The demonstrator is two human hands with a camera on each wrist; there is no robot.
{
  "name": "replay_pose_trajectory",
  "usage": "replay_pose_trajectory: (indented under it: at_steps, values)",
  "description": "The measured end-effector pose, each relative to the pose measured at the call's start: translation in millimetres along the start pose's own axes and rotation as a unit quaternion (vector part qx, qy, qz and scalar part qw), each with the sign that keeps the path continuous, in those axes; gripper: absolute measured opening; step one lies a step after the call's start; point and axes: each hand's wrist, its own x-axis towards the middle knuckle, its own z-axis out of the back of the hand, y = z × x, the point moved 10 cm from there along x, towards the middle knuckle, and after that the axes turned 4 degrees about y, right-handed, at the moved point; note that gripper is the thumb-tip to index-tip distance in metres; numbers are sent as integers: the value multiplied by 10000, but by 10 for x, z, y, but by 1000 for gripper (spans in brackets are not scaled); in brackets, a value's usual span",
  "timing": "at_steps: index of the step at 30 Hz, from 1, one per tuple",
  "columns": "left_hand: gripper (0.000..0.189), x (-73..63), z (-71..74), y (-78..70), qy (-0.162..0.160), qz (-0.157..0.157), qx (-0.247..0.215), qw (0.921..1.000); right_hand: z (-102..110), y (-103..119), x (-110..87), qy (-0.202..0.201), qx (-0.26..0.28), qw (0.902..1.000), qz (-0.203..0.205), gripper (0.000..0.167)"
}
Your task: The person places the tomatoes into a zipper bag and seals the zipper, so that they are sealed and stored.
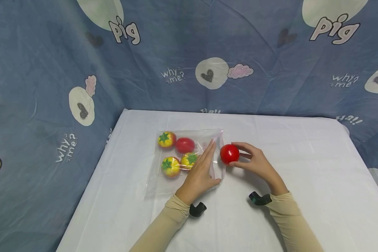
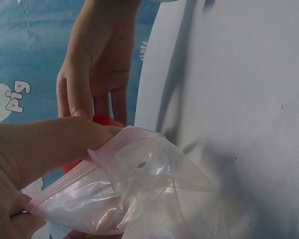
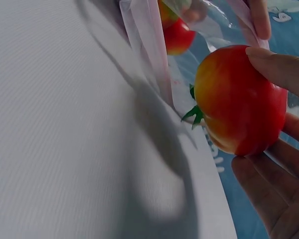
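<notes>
A clear zip bag [image 1: 155,185] with a pinkish seal lies at mid table. Several red-and-yellow tomatoes [image 1: 170,166] with green leafy tops are inside it. My left hand [image 1: 202,175] holds the bag at its mouth, thumb and fingers spread apart along the seal [image 2: 132,137], which stands raised and parted in the left wrist view. Just right of the mouth, my right hand [image 1: 257,162] grips another tomato [image 3: 241,99] between thumb and fingertips. Its green top points toward the bag, and its red side faces up in the head view.
White cloth covers the table [image 1: 302,157]. A blue printed curtain [image 1: 176,45] hangs behind and along the left side. Dark wrist-worn cameras [image 1: 260,198] sit below both hands, at the ends of beige sleeves [image 1: 294,224].
</notes>
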Motion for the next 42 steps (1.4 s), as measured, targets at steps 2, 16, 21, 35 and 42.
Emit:
replay_pose_trajectory:
  at_steps: [2,16,21,35,42]
  values:
    - [127,-3,-2,-1,24,-9,20,10000,-32,20,43,36,27,10000,12,72]
    - [127,-10,11,19,-4,-64,-332,9994,-237,205,283,134,-221,9988,423,71]
    - [127,-14,8,19,19,-77,-281,9996,-300,255,296,143,-600,9965,562,71]
    - [125,-2,13,19,-35,-124,-25,9999,-450,157,300,566,-469,9962,459,74]
    - [125,1,11,21,-10,-115,-70,9999,-356,54,291,517,277,9976,368,61]
